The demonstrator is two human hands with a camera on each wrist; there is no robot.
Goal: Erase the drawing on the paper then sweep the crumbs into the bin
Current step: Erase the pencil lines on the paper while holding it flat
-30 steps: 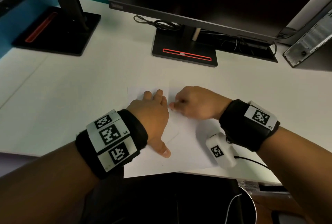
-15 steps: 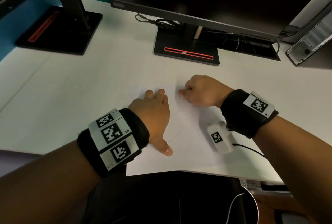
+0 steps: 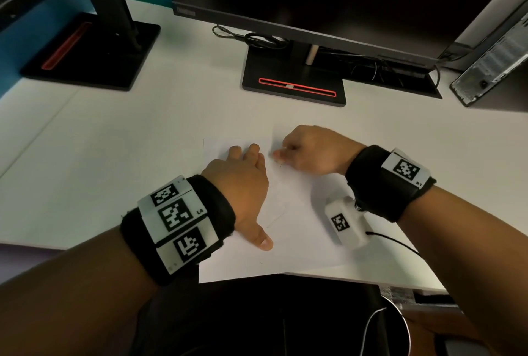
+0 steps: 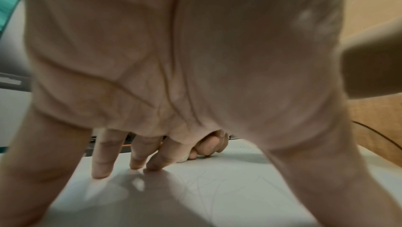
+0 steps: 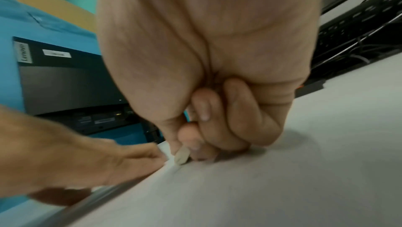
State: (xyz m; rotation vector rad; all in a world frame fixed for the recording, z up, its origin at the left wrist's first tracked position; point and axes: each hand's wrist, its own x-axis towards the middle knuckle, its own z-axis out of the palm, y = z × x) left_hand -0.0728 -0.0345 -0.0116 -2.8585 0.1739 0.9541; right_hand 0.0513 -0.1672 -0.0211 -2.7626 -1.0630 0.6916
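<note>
the paper [image 3: 297, 235] is lying flat on the white desk [image 3: 114, 155], at the near edge, in front of the monitor stand [image 3: 294, 81]. the left hand [image 3: 243, 184] is lying on the left part of the sheet with fingers straight and spread; in the left wrist view the fingertips [image 4: 101, 170] are pressing down on the paper, and the thumb is pointing to the near side. this hand is holding nothing, it is only pressing the sheet.

the right hand [image 3: 311, 150] is sitting just to the right of the left fingers, near the far edge of the paper, with fingers curled into a fist. in the right wrist view the thumb and the first fingers are pinching a small pale eraser [image 5: 182, 156]. the eraser is sticking out below the fingertips and its lower end is touching the paper, very close beside the left hand.

faint pencil lines [image 4: 217, 184] are showing on the sheet, on the near side of the eraser, between the two hands; one short line [image 3: 275, 218] is showing in the head view too. crumbs are too small to tell. both wrists are wearing black bands with white marker tags.
</note>
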